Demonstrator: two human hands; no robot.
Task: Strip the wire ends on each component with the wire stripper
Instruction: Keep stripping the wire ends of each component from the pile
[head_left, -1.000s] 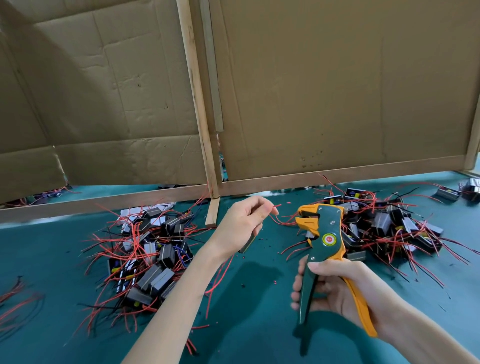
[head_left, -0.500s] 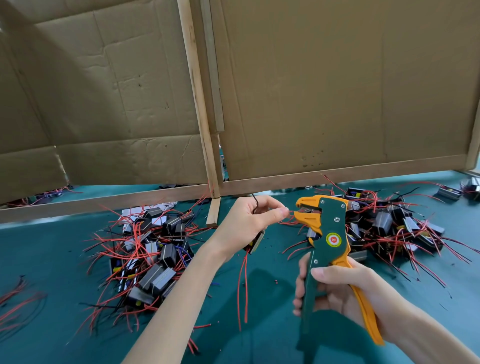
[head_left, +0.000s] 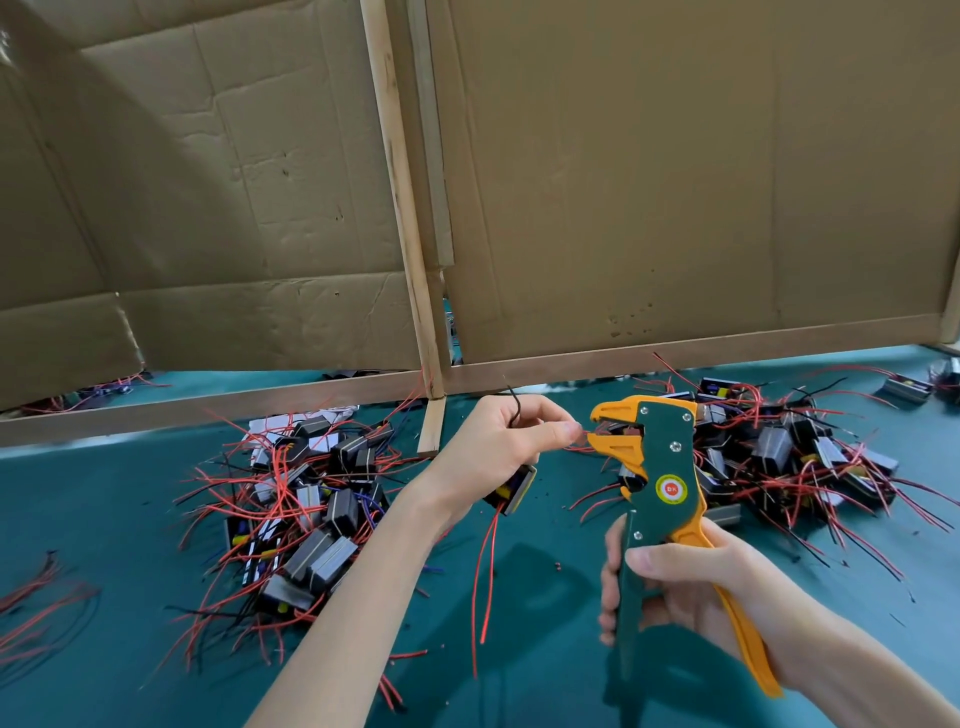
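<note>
- Two hands shared the work: my left hand pinched a red wire end between thumb and forefinger, with the tip pointing right.
- Below that palm hung the component, a small dark block with a pale edge. I could not tell whether my curled fingers bore it or it hung by its lead.
- Its other red leads trailed down toward the table, and a black lead curled up above the knuckles.
- My right hand gripped the wire stripper, fingers round the green handle and the orange handle against the palm.
- Both handles stood spread, so I judged that no squeeze had begun.
- With the tool head upright and its orange jaws parted, the wire end sat at their mouth; its depth inside was hidden.
- Step in hand, as I judged it: feeding one end into the jaws, ahead of the cut.
- I judged that the next move called for seating the end to stripping length, holding the lead straight, then closing the handles in one full squeeze. A slack pinch risked the wire slipping out.
- Farther out, one pile of components lay to the left and another pile to the right on the green table; I could not tell which was finished.
</note>
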